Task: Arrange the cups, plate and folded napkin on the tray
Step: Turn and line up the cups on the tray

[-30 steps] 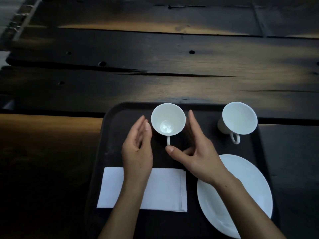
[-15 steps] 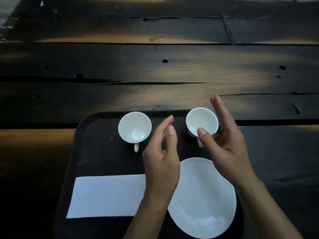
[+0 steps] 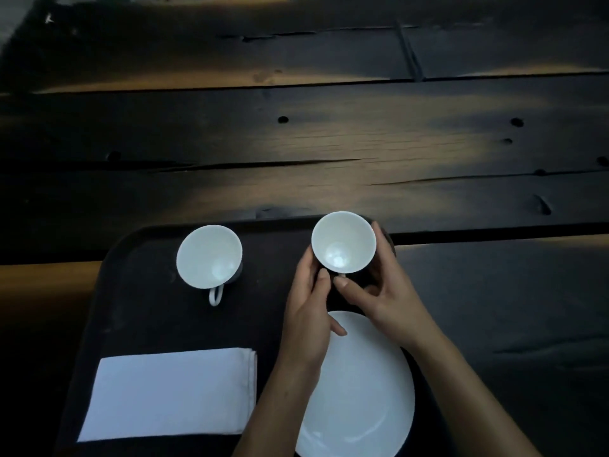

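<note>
Closing on the right cup (image 3: 343, 242) at the far right corner of the tray (image 3: 148, 318): left hand (image 3: 308, 311) and right hand (image 3: 385, 298), open half a second ago, now curl round its sides. Left cup (image 3: 209, 257) far left, napkin (image 3: 168, 394) near left, plate (image 3: 359, 397) near right. Likely final straightening.

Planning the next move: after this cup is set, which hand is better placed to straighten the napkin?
Left, probably. The left hand cups the right cup on the side nearer the napkin, which lies at the tray's near left. The right hand would have to cross over the plate.
</note>
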The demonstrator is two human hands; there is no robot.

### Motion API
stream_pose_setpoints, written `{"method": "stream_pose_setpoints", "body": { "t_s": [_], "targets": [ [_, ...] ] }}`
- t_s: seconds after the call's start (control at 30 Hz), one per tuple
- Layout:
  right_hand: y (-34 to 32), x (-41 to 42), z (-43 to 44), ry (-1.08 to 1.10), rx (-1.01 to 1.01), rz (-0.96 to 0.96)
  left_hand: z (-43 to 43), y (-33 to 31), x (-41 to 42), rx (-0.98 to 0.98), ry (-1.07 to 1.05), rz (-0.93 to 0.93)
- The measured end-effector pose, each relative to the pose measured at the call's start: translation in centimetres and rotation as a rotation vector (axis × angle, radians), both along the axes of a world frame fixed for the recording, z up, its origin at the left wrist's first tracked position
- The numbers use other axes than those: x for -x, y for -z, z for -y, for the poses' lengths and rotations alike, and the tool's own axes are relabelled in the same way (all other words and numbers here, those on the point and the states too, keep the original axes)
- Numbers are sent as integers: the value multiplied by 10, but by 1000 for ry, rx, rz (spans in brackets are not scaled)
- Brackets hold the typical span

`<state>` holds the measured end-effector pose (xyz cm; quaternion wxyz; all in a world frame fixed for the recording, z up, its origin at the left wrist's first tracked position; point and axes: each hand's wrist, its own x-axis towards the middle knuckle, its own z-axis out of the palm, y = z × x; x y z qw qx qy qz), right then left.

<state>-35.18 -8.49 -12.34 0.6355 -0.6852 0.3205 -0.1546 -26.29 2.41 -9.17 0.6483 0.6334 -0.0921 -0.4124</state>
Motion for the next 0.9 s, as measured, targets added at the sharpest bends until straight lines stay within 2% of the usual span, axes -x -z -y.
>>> {"method": "stream_pose_setpoints", "body": {
  "t_s": [0.47, 0.9],
  "targets": [
    [4, -13, -11, 34, 42, 11, -13, 7, -11, 25, 1, -2],
    [3, -36, -26, -43, 140, 30, -36, 8, -31, 1, 4, -12]
  ]
}}
